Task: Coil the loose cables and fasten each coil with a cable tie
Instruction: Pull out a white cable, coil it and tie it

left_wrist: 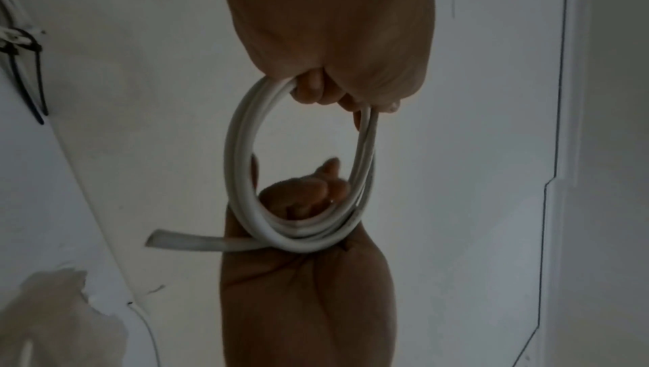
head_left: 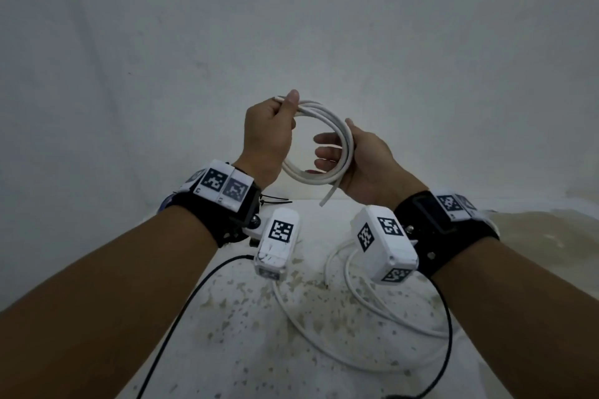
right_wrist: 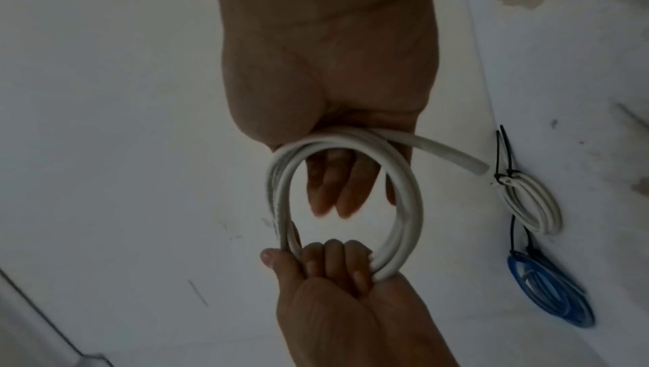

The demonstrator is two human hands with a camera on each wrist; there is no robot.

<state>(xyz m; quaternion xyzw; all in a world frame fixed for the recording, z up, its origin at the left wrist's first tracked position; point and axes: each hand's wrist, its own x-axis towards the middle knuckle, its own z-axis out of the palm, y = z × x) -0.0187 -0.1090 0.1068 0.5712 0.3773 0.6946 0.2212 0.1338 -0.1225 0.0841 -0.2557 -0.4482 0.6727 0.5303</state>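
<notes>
A thick white cable coil hangs in the air between both hands, wound in several loops. My left hand grips its upper left part, fingers curled round the strands and thumb on top. My right hand holds the coil's right side, with the fingers through the loop and the thumb over the outside. The cut free end sticks out below the right palm. In the right wrist view the coil forms a round ring, and the left hand's fingers wrap its far side. Black cable ties lie on the table behind my left wrist.
A white coil bound with a black tie and a blue coil lie on the speckled white table. White and black leads from the wrist cameras trail over the table below my arms. A white wall stands close behind.
</notes>
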